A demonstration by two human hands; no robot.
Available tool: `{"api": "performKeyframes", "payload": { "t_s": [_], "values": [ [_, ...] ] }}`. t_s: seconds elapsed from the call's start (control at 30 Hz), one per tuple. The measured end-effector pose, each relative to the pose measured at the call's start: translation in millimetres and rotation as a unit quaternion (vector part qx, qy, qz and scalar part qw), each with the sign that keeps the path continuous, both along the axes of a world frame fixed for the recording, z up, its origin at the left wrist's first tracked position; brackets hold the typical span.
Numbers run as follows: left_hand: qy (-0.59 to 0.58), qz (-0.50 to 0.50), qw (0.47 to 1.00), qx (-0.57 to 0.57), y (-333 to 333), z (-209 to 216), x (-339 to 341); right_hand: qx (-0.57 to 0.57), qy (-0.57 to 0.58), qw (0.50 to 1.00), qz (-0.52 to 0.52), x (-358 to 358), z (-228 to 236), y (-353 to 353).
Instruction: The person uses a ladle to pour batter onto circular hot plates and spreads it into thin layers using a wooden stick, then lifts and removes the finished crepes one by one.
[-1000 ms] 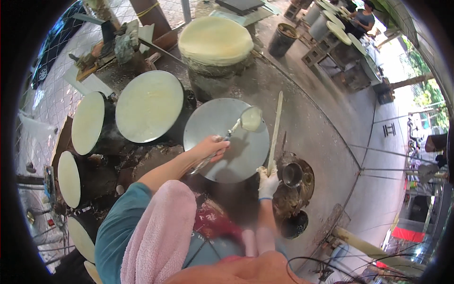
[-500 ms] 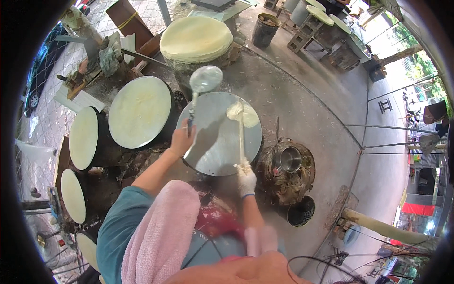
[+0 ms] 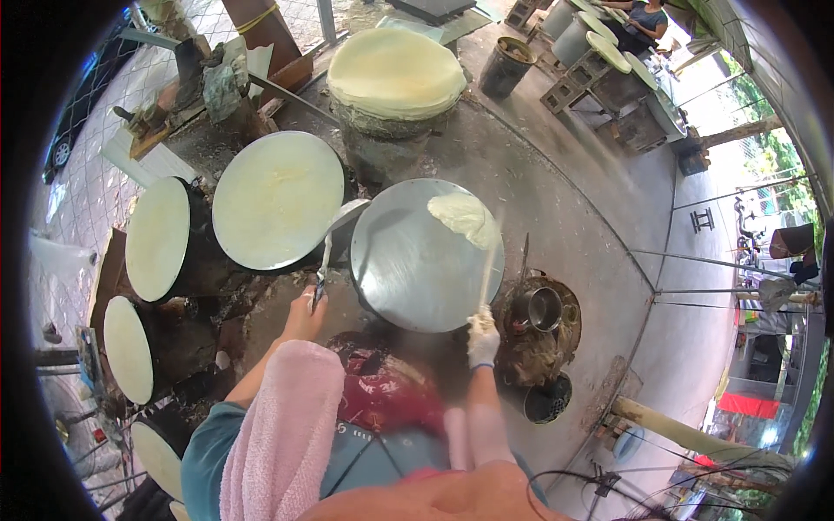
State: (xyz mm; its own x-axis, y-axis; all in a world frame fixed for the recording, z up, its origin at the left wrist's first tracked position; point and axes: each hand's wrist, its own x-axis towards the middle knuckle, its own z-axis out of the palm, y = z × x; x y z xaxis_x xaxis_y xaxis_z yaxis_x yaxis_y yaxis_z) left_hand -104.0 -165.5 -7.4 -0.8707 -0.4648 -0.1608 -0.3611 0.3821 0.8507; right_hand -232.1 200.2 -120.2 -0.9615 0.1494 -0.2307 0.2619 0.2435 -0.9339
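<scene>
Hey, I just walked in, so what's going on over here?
A person is working at a bare metal griddle with a patch of pale batter near its far right edge. The gloved right hand grips a stick, its blurred far end by the batter. The bare left hand holds a ladle, its bowl at the griddle's left edge. More round plates, covered in a pale layer, sit to the left.
</scene>
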Motion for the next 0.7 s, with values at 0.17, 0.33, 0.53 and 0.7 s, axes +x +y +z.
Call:
{"api": "performKeyframes", "payload": {
  "t_s": [0.17, 0.33, 0.53, 0.7],
  "values": [
    [-0.04, 0.039, 0.997, 0.045, -11.9, -6.0, 17.4, -0.18, -0.186, 0.964, 0.061, -9.1, 39.3, -82.6],
    [-0.071, 0.059, 0.994, 0.06, -20.1, -15.8, 35.0, -0.056, -0.029, 0.993, 0.1, -34.5, 42.3, -20.4],
    [-0.089, 0.111, 0.988, 0.061, -3.2, -17.3, 48.2, -0.103, -0.219, 0.952, 0.188, -39.8, 34.5, -57.1],
    [-0.088, 0.187, 0.977, 0.052, 31.5, -5.7, 62.0, -0.138, -0.058, 0.958, 0.247, -88.3, 39.9, -0.3]
  ]
}}
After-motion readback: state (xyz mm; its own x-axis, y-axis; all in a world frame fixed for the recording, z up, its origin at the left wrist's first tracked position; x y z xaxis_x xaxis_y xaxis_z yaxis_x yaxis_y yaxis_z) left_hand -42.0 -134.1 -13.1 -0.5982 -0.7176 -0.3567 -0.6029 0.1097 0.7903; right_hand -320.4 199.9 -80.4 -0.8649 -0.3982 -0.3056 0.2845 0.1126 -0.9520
